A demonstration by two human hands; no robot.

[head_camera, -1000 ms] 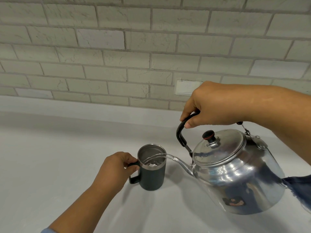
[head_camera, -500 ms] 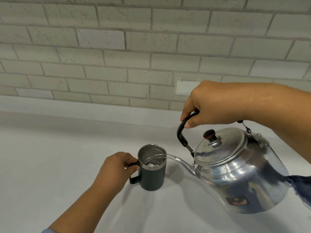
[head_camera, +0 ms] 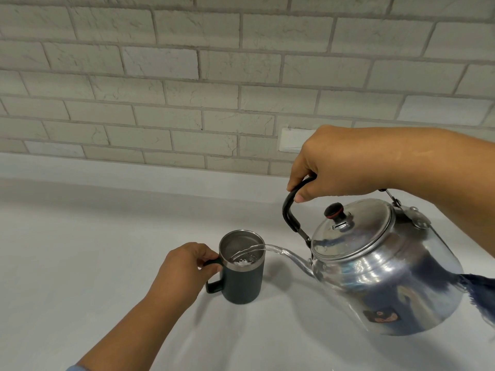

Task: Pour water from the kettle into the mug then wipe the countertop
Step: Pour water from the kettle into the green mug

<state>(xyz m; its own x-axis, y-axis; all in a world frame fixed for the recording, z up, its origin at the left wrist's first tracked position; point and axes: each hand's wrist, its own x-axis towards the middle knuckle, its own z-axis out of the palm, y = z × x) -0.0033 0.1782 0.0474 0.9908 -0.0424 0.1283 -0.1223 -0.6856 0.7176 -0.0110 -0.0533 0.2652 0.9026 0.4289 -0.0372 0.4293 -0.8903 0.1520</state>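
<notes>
A shiny metal kettle (head_camera: 380,269) hangs tilted above the white countertop (head_camera: 80,263), its spout pointing left. My right hand (head_camera: 329,162) grips its black handle from above. A clear stream of water arcs from the spout into a dark mug (head_camera: 242,279) with a steel rim, which stands upright on the counter. Water bubbles at the bottom of the mug. My left hand (head_camera: 182,269) holds the mug by its handle on its left side.
A pale brick wall (head_camera: 214,89) rises behind the counter, with a white outlet plate (head_camera: 292,140) behind my right hand. A dark blue cloth (head_camera: 479,293) shows at the right edge behind the kettle.
The kettle has shifted slightly to the right and stays tilted. Water keeps flowing into the mug. My left hand has not moved.
</notes>
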